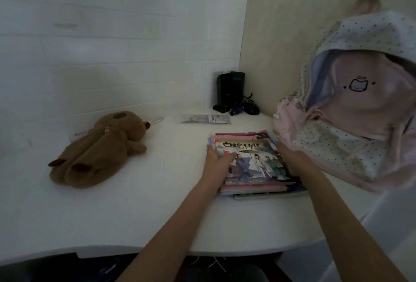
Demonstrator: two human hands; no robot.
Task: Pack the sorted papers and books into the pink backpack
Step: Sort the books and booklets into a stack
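Observation:
A stack of books and papers (254, 162) lies on the white table (146, 209), topped by an illustrated book with Chinese title. My left hand (217, 162) grips the stack's left edge, thumb on the cover. My right hand (292, 160) holds its right edge. The pink backpack (360, 110), with white dotted panels and a small cartoon face, leans against the wall just right of the stack, its top flap hanging open.
A brown plush toy (101, 148) lies at the left of the table. A clear plastic packet (202, 118) sits behind the stack. Black devices with cables (231, 92) stand in the back corner. The table's front edge curves near me.

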